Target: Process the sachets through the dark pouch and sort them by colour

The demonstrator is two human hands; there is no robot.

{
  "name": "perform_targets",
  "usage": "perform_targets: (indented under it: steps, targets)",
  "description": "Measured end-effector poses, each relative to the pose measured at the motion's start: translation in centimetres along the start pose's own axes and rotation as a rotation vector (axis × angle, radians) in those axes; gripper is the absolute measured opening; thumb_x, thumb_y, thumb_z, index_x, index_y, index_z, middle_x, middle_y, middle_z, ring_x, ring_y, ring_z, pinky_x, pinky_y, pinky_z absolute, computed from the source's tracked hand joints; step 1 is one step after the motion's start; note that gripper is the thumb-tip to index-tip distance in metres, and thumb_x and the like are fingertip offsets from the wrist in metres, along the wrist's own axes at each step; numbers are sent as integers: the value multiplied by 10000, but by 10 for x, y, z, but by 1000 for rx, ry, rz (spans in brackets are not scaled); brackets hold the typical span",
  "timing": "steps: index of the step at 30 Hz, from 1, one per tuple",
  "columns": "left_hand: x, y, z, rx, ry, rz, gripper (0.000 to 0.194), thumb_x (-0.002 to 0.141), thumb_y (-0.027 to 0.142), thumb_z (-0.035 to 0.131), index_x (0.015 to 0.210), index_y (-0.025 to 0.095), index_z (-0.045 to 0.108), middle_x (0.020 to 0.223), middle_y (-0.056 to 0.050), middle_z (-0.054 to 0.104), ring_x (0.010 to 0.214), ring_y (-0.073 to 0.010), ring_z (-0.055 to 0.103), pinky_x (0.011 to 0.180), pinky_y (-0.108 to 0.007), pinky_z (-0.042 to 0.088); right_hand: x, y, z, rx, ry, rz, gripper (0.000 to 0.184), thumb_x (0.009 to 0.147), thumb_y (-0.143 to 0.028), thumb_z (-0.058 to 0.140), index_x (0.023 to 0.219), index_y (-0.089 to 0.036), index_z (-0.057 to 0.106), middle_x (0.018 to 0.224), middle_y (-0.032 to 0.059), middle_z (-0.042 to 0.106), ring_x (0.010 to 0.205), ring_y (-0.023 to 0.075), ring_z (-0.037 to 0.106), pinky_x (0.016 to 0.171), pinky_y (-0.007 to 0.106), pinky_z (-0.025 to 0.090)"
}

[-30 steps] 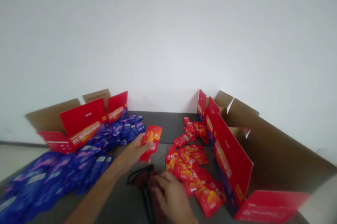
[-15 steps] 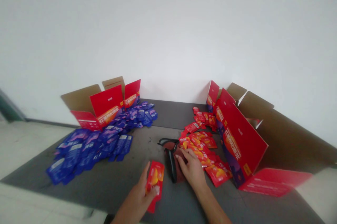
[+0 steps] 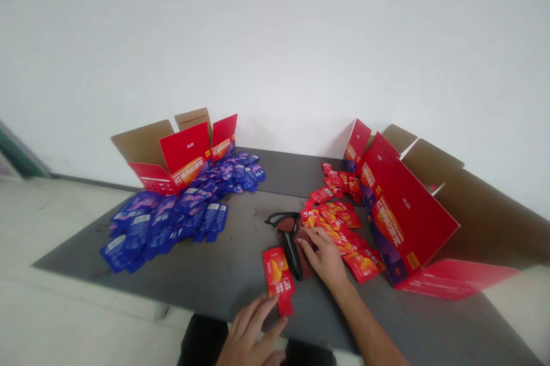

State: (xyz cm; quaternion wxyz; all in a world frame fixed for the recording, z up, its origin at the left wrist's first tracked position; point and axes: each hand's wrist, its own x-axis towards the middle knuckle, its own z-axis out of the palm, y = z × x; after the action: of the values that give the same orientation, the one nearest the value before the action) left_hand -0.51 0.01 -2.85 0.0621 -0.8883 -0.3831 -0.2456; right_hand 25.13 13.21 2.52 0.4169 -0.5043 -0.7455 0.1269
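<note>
A red sachet (image 3: pixel 278 279) lies flat near the front edge of the dark grey table (image 3: pixel 215 274). My left hand (image 3: pixel 251 334) is just below it, fingers spread, fingertips at the sachet's lower end. My right hand (image 3: pixel 325 257) rests palm down, fingers together, on a dark red cloth and a black-handled tool (image 3: pixel 291 240) beside the sachet. To the right of that hand spreads a pile of red sachets (image 3: pixel 339 223).
A pile of blue sachets (image 3: pixel 184 211) covers the table's left side in front of an open red carton (image 3: pixel 172 154). A larger open red carton (image 3: pixel 404 211) lies on its side at the right. The white wall stands behind; pale floor lies left.
My left hand brought the red sachet back toward me, laid it on the table and opened. My right hand stayed on the cloth and tool. The view shifted back.
</note>
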Motion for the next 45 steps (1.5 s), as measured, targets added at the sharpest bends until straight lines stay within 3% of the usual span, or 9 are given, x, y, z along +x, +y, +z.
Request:
perform_targets:
  steps: [4,10,12,17,21,26,29,40,45]
  targets:
    - [-6,2,10,42,9,61,448,947,376,621,1392,327,607,1429,-63,625,1241,-277,643,934,-376,555,-1,-20,-13,3,-2,-76,328,1019,-304,498,1294,-226,660,1168,103,664,1106,232,629,974,363,526]
    - [-17,1,38,-37,87,-27,520,929,226,594,1427,370,557,1188,-15,766,1087,-248,721,886,-365,516,-18,-72,-11,-56,-510,-256,339,981,-236,569,1293,-326,668,1178,36,700,1083,217,624,967,349,509]
    - [-21,4,50,-25,78,-61,571,908,227,620,1453,374,532,1135,-14,780,1040,-258,730,855,-382,508,-19,-75,-4,-54,-578,-269,327,956,-217,615,1254,-330,687,1148,17,714,1069,207,628,969,331,503]
    - [-10,14,64,-15,32,-169,604,876,403,693,1456,323,546,1231,-80,735,1103,-317,675,846,-463,471,-1,-54,9,15,-519,-199,288,966,-257,623,1239,-308,699,1189,28,700,1118,207,629,1006,330,478]
    - [7,20,48,10,16,-212,557,849,528,730,1343,291,632,1172,-70,723,1082,-296,652,865,-441,455,13,-34,14,141,-516,-169,304,979,-363,629,1266,-285,691,1170,50,687,1090,206,642,966,321,502]
    - [24,22,22,44,28,-136,634,883,681,638,1319,221,622,1411,-42,630,1265,-284,553,973,-401,412,25,-15,27,234,-263,-55,272,992,-374,606,1214,-255,708,1117,63,685,1045,213,650,927,338,524]
    - [30,22,18,48,34,-121,624,878,718,614,1252,220,644,1466,-21,597,1281,-274,540,999,-400,393,29,-11,36,222,-251,-66,271,997,-354,588,1222,-253,701,1198,75,680,1112,223,640,984,367,517]
    - [32,15,5,-4,124,-93,572,945,691,533,1239,215,655,1108,-16,740,1064,-226,630,900,-346,392,15,-29,36,137,-365,7,241,992,-320,583,1177,-227,707,1218,83,694,1098,223,669,1003,370,518]
    - [19,11,-2,42,206,-83,400,1059,499,426,1176,229,698,1148,-32,728,1085,-221,613,934,-335,389,-7,-43,35,137,-347,81,222,984,-341,591,1127,-222,713,1156,84,693,1051,230,669,964,375,524]
